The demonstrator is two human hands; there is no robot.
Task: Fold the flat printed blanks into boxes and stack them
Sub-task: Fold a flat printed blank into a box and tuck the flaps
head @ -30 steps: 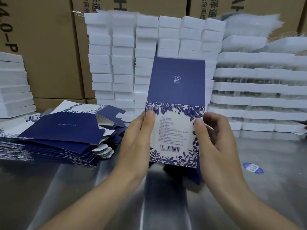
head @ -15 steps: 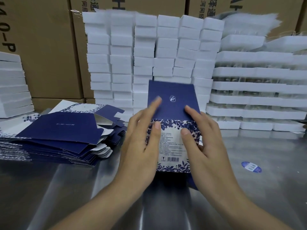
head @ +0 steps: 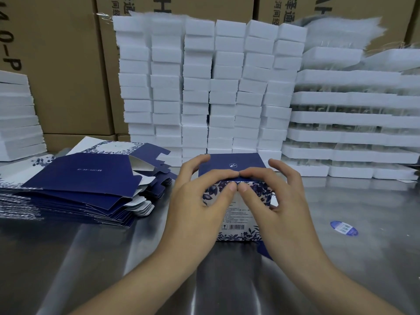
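Hands meet on the box point(head: 236, 163), which stands in the middle of the shiny tabletop point(head: 91, 258). The left hand point(head: 195, 208) bends its fingers over the dark blue lid and puts its thumb on the flowery front, pinching the top edge. The right hand point(head: 281, 208) pinches the same edge, and the 2 thumbs sit just beside each other. At the far left a pile of flat blanks point(head: 79, 185) lies on the tabletop, apart from the box. Behind stand white foam blocks point(head: 200, 87), then white trays point(head: 352, 119). 1 blue sticker point(head: 343, 228) lies at the right.
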